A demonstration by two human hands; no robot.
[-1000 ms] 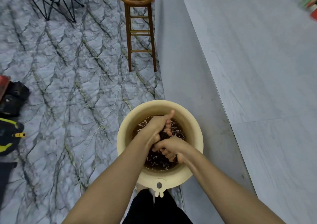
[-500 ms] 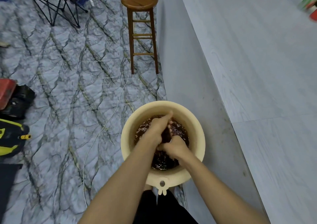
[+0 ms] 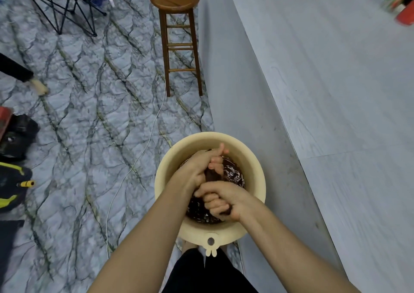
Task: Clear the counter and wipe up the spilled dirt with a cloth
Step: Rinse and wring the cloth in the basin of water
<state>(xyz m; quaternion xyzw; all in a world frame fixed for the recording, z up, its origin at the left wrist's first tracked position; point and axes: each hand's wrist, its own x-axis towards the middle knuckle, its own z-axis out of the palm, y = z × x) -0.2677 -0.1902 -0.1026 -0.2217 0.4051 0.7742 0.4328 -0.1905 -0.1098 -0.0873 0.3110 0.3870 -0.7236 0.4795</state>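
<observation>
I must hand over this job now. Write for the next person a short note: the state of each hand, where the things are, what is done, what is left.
Left hand: shut on the dark cloth, farther end.
Right hand: shut on the same cloth, nearer end.
Both wring it over the beige basin, which stands on the floor beside the counter and holds brown water.
Done: the visible counter looks wiped; a few items remain at its far corner.
Left: finish wringing, then probably check the counter.

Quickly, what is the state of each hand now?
Left hand: closed around the upper end of the dark cloth.
Right hand: closed around its lower end, over the basin.
</observation>
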